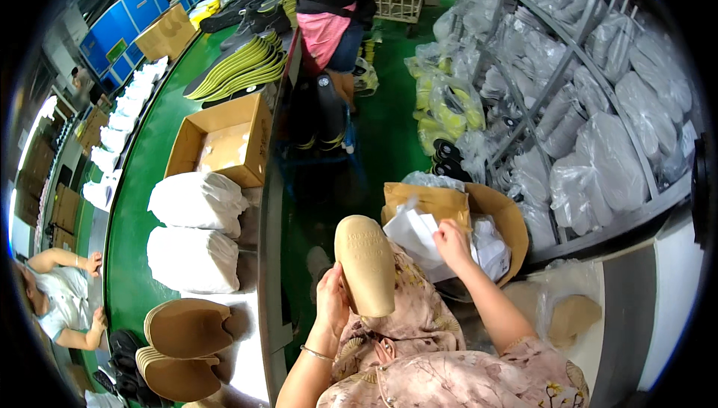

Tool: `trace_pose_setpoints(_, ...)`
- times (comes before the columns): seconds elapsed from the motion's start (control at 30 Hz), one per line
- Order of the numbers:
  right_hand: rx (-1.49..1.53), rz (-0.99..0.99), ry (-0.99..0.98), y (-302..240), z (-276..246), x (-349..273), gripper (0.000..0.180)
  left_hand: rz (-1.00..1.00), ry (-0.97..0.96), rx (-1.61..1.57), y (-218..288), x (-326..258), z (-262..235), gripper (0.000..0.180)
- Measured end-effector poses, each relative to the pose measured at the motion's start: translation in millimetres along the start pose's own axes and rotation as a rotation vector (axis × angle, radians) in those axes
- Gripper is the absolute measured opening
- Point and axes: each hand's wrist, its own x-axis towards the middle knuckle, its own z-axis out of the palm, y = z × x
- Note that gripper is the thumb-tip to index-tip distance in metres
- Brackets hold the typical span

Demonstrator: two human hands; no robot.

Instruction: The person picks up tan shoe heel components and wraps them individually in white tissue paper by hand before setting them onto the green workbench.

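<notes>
My left hand (333, 299) grips the lower left edge of a tan moulded shoe insert (364, 258), with its rounded end up and raised lettering near the top. It is held over my lap. To its right, my right hand (453, 246) is closed, fingertips pinching the edge of a thin white paper sheet (413, 230). The sheet hangs over an open brown carton (512, 240) with white paper and plastic inside. More tan shoe inserts (187, 327) lie stacked at the near end of the green workbench on my left.
Two white-wrapped bundles (193, 260) and an open cardboard box (258, 139) line the green bench (161, 139). Yellow-edged soles (243, 68) lie farther along. A metal rack of bagged soles (591, 154) stands right. One person (325, 19) stands ahead; another (63, 296) works across the bench.
</notes>
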Motion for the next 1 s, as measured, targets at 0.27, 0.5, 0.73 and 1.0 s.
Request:
trace_pose_setpoints(0.27, -0.194, 0.068, -0.235, -7.0, -38.2, 6.4, 0.013, 0.047, -0.04, 0.02, 10.9, -15.3, 12.2, 0.022)
trace_pose_setpoints(0.5, -0.277, -0.058, -0.149, -4.6, -45.8, 3.7, 0.011, 0.015, -0.063, 0.038, 4.4, -12.4, 5.9, 0.02)
trace_pose_setpoints(0.73, 0.04, 0.035, 0.483, -2.9, -51.1, -0.8, 0.013, 0.04, -0.049, 0.045, 12.3, -18.1, 8.5, 0.02)
trace_pose_setpoints(1.0, 0.308, 0.066, 0.342, -10.5, -63.9, 8.5, 0.014, 0.048, -0.078, 0.094, 6.5, -18.1, 12.1, 0.019)
